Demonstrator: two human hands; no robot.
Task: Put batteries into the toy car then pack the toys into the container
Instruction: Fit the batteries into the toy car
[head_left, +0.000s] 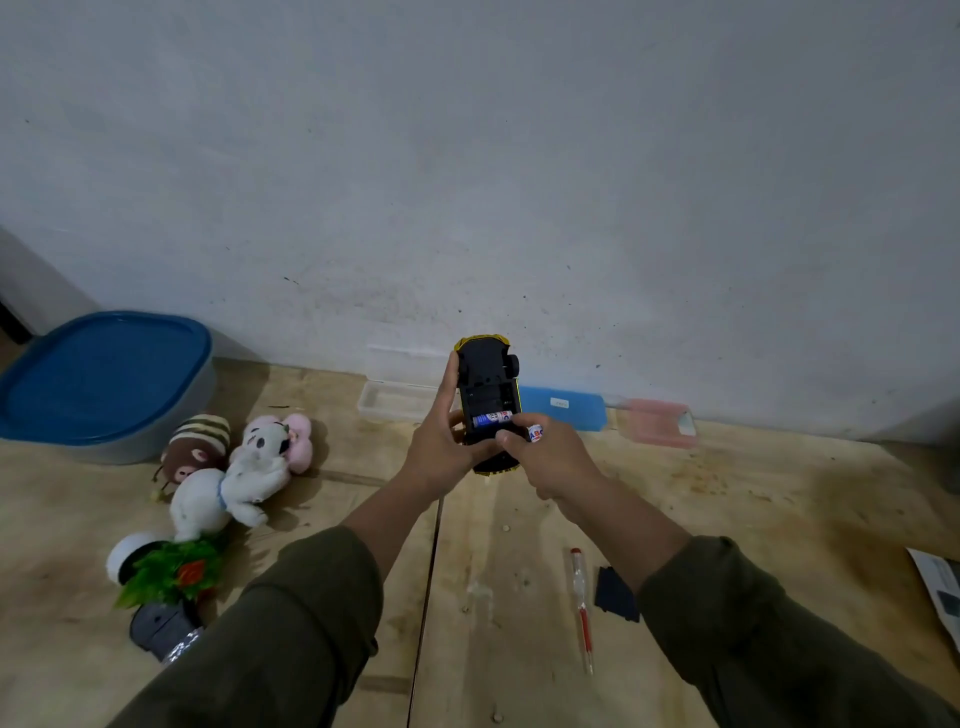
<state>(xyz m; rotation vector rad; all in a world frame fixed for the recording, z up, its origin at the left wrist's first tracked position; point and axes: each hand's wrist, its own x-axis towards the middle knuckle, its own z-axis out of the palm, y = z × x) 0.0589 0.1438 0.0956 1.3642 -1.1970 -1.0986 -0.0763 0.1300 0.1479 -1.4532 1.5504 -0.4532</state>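
Observation:
I hold a yellow toy car (486, 379) upside down above the wooden table, its black underside facing me. My left hand (441, 447) grips the car from the left side. One battery (491, 418) lies in the open compartment. My right hand (550, 457) pinches a second battery (535, 433) at the compartment's right edge. A black compartment cover (615, 595) lies on the table by my right sleeve. The container with a blue lid (104, 374) stands at the far left, closed. Plush toys (234, 467) lie beside it.
A red-and-clear screwdriver (582, 608) lies on the table (779, 519) near my right arm. A clear open case (395, 400), a blue case (563, 408) and a pink case (657, 422) line the wall. A green plastic plant toy (166, 571) and a grey object (161, 626) lie at left.

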